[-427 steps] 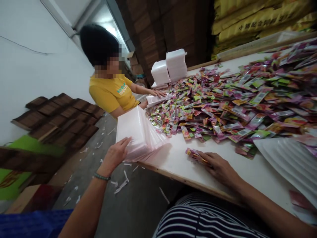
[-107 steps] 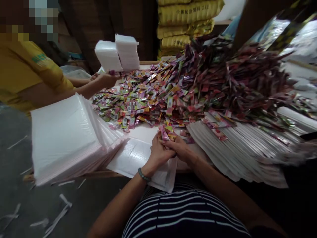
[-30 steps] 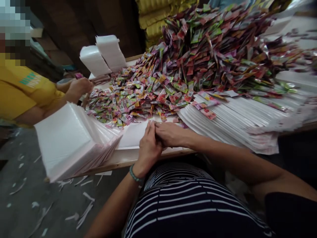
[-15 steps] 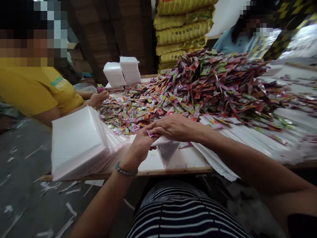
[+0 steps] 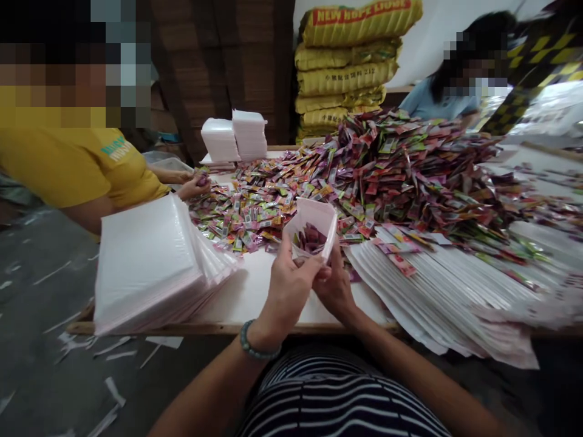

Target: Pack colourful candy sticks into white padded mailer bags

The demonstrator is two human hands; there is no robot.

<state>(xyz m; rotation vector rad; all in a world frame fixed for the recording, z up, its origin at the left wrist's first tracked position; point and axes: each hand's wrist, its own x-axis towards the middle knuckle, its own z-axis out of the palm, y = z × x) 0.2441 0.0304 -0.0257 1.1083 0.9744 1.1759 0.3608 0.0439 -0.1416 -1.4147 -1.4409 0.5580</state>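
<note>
A white paper bag [image 5: 314,212] with its mouth open toward me is held up over the table's near part. Inside it lie several small purple and pink packets [image 5: 312,237]. My left hand [image 5: 291,279] is closed on the bag's left and near side, thumb across the front. My right hand [image 5: 334,282] grips it from the right and below, its fingers partly hidden behind the bag. Just beyond spreads a large heap of colourful packets [image 5: 401,164].
To the left stands a tall stack of white bags [image 5: 146,261]; more flat white bags [image 5: 437,285] fan out at right, a few packets on them. White stacks [image 5: 250,136] and yellow sacks [image 5: 350,79] are behind. A person in yellow [image 5: 118,164] handles packets; another person [image 5: 416,94] is far right.
My hands have drawn together around the bag and turned its mouth up toward me, showing packets inside. The packet formerly at my fingers is no longer seen there. The view has shifted slightly.
</note>
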